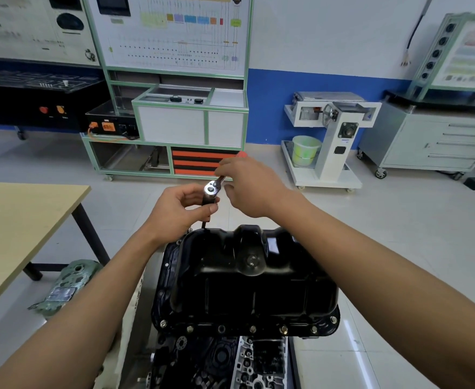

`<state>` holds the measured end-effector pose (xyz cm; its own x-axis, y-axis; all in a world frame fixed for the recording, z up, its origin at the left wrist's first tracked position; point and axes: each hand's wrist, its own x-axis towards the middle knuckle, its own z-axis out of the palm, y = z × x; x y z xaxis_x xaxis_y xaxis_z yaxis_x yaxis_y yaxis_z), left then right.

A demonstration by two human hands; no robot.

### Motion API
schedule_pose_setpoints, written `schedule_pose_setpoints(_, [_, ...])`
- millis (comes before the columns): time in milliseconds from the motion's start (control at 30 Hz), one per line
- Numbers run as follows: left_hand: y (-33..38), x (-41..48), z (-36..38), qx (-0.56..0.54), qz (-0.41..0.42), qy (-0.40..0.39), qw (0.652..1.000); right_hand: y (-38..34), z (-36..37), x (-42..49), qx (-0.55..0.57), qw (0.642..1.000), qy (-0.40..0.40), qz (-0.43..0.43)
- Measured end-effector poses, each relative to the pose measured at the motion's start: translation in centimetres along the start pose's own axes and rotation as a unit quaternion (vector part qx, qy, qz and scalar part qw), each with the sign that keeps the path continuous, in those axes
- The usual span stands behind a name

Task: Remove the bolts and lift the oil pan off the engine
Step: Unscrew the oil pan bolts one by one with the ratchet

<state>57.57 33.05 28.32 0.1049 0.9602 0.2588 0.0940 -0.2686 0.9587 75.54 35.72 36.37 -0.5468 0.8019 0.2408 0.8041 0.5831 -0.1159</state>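
A black oil pan (pixel 247 287) sits upside-up on the inverted engine (pixel 230 363), with several bolts (pixel 252 329) along its near flange. Above the pan's far left corner I hold a ratchet wrench (pixel 212 188). My left hand (pixel 180 211) pinches the extension just under the ratchet head. My right hand (pixel 247 183) is closed around the wrench's orange handle, of which only the tip shows. The extension's lower end reaches down to the far flange; the socket is hidden behind the pan.
A wooden table (pixel 20 226) stands at the left, with a green metal part (pixel 65 287) on the floor beneath its corner. Behind are a training board cabinet (pixel 174 122), a white engine stand (pixel 331 141) and a grey drawer cart (pixel 432 141).
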Motion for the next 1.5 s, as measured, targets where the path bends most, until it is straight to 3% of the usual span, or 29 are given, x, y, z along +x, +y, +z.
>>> schedule_pose_setpoints(233, [-0.1,0.3,0.1,0.035,0.032,0.082,0.996,-1.0,-0.7,-1.7,-0.024,0.999,-0.002,0.043])
schedule_pose_setpoints(400, [-0.2,0.6,0.4,0.079,0.058,0.101,0.99,-2.7,-0.7,-2.2,0.098,0.993,-0.037,0.058])
schedule_pose_setpoints(567, [-0.1,0.5,0.4,0.061,0.053,0.107,0.991,-2.8,-0.9,-2.2,0.147,0.986,-0.053,0.059])
schedule_pose_setpoints(700, [0.0,0.5,-0.2,0.044,0.022,0.052,0.997,-1.7,-1.8,-1.4,0.097,0.991,-0.066,0.06])
schedule_pose_setpoints(867, [0.0,0.4,-0.3,0.009,0.001,0.022,1.0,-1.2,-1.0,-0.2,0.005,0.998,-0.006,0.062])
schedule_pose_setpoints(1067, [0.2,0.3,-0.5,0.003,-0.018,-0.012,1.0,-0.8,0.3,0.5,0.065,0.998,-0.023,-0.011])
schedule_pose_setpoints(1233, [0.1,0.2,-0.7,-0.005,-0.013,0.011,1.0,-0.5,0.7,0.3,0.067,0.997,0.004,-0.027])
schedule_pose_setpoints(1400, [0.2,0.4,-0.4,0.006,0.007,0.064,0.998,-0.8,0.1,-0.5,-0.014,0.999,0.019,0.029])
schedule_pose_setpoints(1500, [0.2,0.4,-0.1,0.028,0.029,0.067,0.997,-1.5,-0.4,-1.0,-0.005,0.999,0.009,0.049])
